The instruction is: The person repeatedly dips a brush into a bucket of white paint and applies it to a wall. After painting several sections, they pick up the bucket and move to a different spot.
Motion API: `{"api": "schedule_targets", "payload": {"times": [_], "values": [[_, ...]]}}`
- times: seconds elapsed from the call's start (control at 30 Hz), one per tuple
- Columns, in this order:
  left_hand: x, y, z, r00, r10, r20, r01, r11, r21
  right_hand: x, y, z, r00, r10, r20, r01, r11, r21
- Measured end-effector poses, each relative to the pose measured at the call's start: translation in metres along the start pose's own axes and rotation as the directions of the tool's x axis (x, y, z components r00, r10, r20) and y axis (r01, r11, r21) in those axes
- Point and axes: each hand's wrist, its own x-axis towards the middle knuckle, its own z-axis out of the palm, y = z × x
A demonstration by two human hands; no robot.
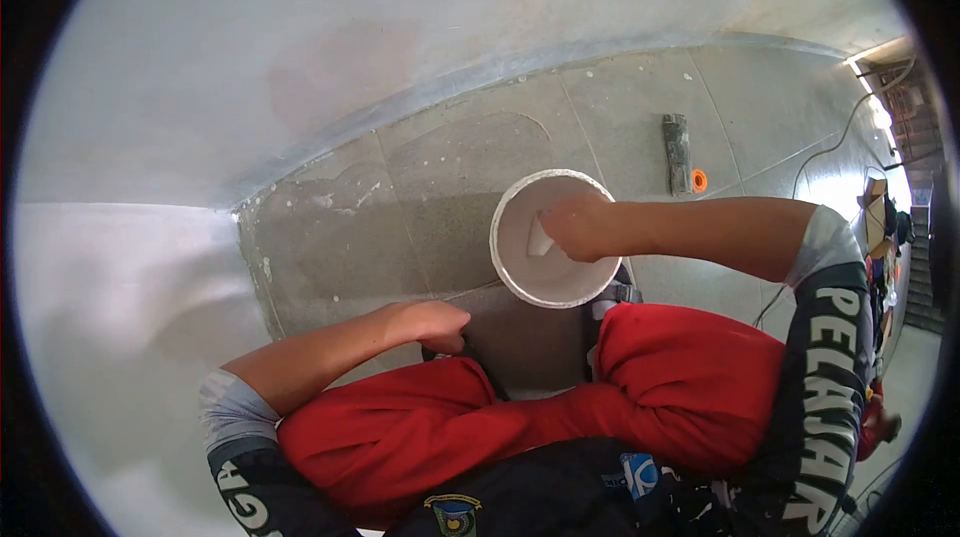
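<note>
My right hand (580, 227) reaches down inside a white bucket (553, 302) standing on the floor between my knees. Its fingers are closed around a white flat scraper (540, 237), whose pale end shows against the bucket's inner wall. The bucket's rim looks crusted, and its bottom is partly hidden by my hand and forearm. Above my left knee, my left hand (438, 322) is closed with the fingers curled downward. Whatever it may hold is hidden from this angle; a dark shape, perhaps a shoe, shows just below it.
A dark-stained long tool (677, 152) lies on the tiled floor (470, 152) beyond the bucket, beside an orange ring (699, 180). Pale walls (350, 37) meet in a corner at the left. Cables (840, 142) and piled items (880, 227) are along the right.
</note>
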Motion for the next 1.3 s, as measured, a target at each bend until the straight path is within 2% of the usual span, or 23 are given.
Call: {"api": "schedule_targets", "payload": {"times": [0.07, 0.13, 0.17, 0.23, 0.27, 0.3, 0.33, 0.37, 0.43, 0.47, 0.53, 0.57, 0.63, 0.67, 0.73, 0.83, 1.03, 1.2, 1.3], "values": [[0.003, -0.001, 0.002, 1.000, -0.024, 0.011, 0.025, 1.000, -0.011, -0.004, 0.006, -0.012, 0.999, 0.017, 0.037, -0.017, 1.000, 0.008], [0.002, -0.001, 0.001, 0.999, -0.025, 0.021, 0.025, 0.999, -0.020, -0.019, 0.008, -0.043, 0.988, 0.117, 0.101, -0.126, 0.988, 0.086], [0.001, -0.001, 0.000, 0.999, -0.026, 0.031, 0.027, 0.999, -0.027, -0.020, 0.017, -0.046, 0.988, 0.118, 0.103, -0.127, 0.988, 0.084], [0.006, -0.005, 0.003, 0.999, -0.035, 0.028, 0.036, 0.999, -0.008, -0.031, 0.038, -0.049, 0.992, -0.119, 0.050, 0.111, 0.984, 0.142], [0.009, -0.007, 0.005, 0.999, -0.048, 0.027, 0.047, 0.999, 0.013, -0.037, 0.045, -0.050, 0.992, -0.116, 0.050, 0.108, 0.984, 0.139], [0.007, -0.005, 0.002, 0.999, -0.046, 0.025, 0.046, 0.999, 0.015, -0.046, 0.047, -0.059, 0.985, 0.002, 0.174, -0.070, 0.921, 0.384], [0.004, -0.003, 0.000, 0.999, -0.022, 0.030, 0.022, 1.000, -0.006, -0.054, 0.050, -0.064, 0.944, 0.083, 0.319, -0.263, 0.774, 0.576], [0.002, -0.001, -0.003, 0.999, 0.001, 0.034, 0.000, 1.000, -0.026, -0.059, 0.054, -0.063, 0.944, 0.087, 0.318, -0.265, 0.773, 0.576], [0.010, -0.007, 0.002, 1.000, 0.013, 0.020, -0.013, 1.000, -0.001, -0.070, 0.064, -0.061, 0.893, -0.001, 0.451, -0.347, 0.636, 0.689], [0.014, -0.011, 0.005, 1.000, 0.024, 0.007, -0.024, 0.999, 0.021, -0.074, 0.069, -0.055, 0.893, 0.003, 0.449, -0.348, 0.636, 0.689], [0.018, -0.014, 0.009, 1.000, 0.019, 0.013, -0.019, 0.999, 0.031, -0.080, 0.079, -0.044, 0.891, -0.072, 0.448, -0.368, 0.463, 0.806], [0.021, -0.016, 0.010, 1.000, 0.012, 0.021, -0.012, 0.999, 0.038, -0.083, 0.083, -0.040, 0.892, -0.069, 0.446, -0.368, 0.462, 0.807], [0.010, -0.006, -0.001, 0.999, -0.001, 0.038, 0.000, 1.000, 0.031, -0.088, 0.087, -0.038, 0.891, -0.006, 0.453, -0.425, 0.338, 0.840], [0.006, -0.002, -0.005, 0.998, -0.014, 0.055, 0.013, 1.000, 0.021, -0.090, 0.088, -0.038, 0.892, -0.002, 0.451, -0.424, 0.338, 0.840], [0.011, -0.008, 0.000, 0.999, 0.001, 0.035, -0.002, 1.000, 0.022, -0.093, 0.090, -0.040, 0.864, 0.029, 0.503, -0.494, 0.244, 0.834], [0.023, -0.020, 0.013, 1.000, 0.016, 0.009, -0.016, 1.000, 0.021, -0.093, 0.093, -0.033, 0.870, 0.032, 0.492, -0.489, 0.180, 0.854], [0.012, -0.010, 0.001, 1.000, 0.020, 0.015, -0.021, 1.000, 0.007, -0.090, 0.095, -0.030, 0.883, -0.118, 0.454, -0.438, 0.138, 0.888], [0.020, -0.014, 0.007, 1.000, -0.011, 0.012, 0.011, 1.000, 0.027, -0.090, 0.093, -0.029, 0.915, -0.114, 0.388, -0.378, 0.099, 0.921], [0.023, -0.016, 0.012, 0.999, 0.050, 0.016, -0.050, 0.998, 0.037, -0.090, 0.094, -0.025, 0.938, -0.086, 0.336, -0.332, 0.057, 0.941]]}}
